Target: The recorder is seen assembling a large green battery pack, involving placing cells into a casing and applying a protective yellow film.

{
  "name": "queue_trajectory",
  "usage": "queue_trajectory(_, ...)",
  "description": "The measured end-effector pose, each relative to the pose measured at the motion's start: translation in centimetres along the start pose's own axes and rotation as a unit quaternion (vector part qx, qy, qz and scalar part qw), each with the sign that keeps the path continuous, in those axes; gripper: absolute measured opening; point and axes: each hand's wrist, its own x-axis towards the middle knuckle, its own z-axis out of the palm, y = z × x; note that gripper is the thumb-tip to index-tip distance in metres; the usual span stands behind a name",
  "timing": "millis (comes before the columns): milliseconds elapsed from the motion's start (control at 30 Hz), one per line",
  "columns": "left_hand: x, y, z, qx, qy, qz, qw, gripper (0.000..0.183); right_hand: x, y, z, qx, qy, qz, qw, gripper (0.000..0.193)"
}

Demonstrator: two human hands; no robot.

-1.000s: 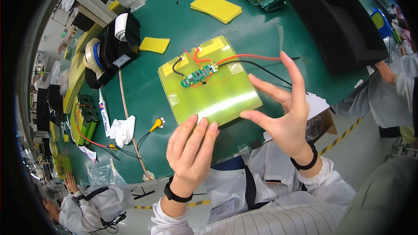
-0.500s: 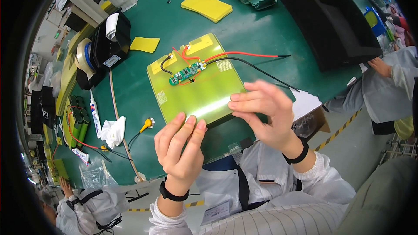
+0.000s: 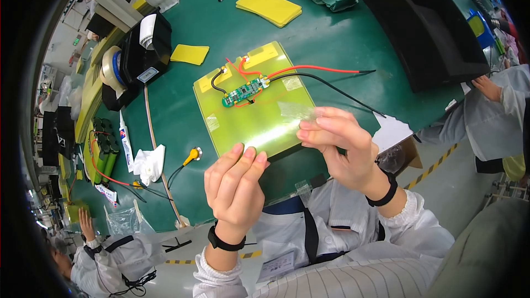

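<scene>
A flat yellow-green wrapped battery pack (image 3: 243, 124) lies in front of me, with a narrow green circuit board (image 3: 244, 91) on top. Red and black wires (image 3: 326, 69) run from the board to the right. My left hand (image 3: 236, 185) grips the pack's near edge, fingertips on its upper face; the thumb is hidden. My right hand (image 3: 345, 146) pinches a strip of clear tape (image 3: 298, 111) over the pack's right near corner. Small pieces of similar tape (image 3: 212, 122) hold wires down on the pack.
Yellow sheets (image 3: 269, 7) are stacked at the back; a smaller yellow piece (image 3: 189, 54) lies left. A black tape dispenser (image 3: 146, 49), a white tube (image 3: 126, 140), crumpled tissue (image 3: 149, 164) and a yellow clip lead (image 3: 192, 156) are left. A large black case (image 3: 419, 27) stands right. Co-workers sit both sides.
A strip of clear tape now shows in my right hand's fingers, which have closed together. My left hand stays at the pack's near edge. The whole view has shifted slightly.
</scene>
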Motion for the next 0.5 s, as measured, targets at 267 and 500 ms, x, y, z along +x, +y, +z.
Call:
queue_trajectory(267,-0.2,0.2,0.4,0.010,0.001,0.005,1.000,0.036,1.2,0.0,-0.4,-0.002,-0.036,-0.042,0.998,0.055)
queue_trajectory(500,0.0,0.4,0.4,0.029,0.013,0.006,0.999,0.034,1.4,0.1,-0.4,-0.003,-0.037,-0.045,0.998,0.045)
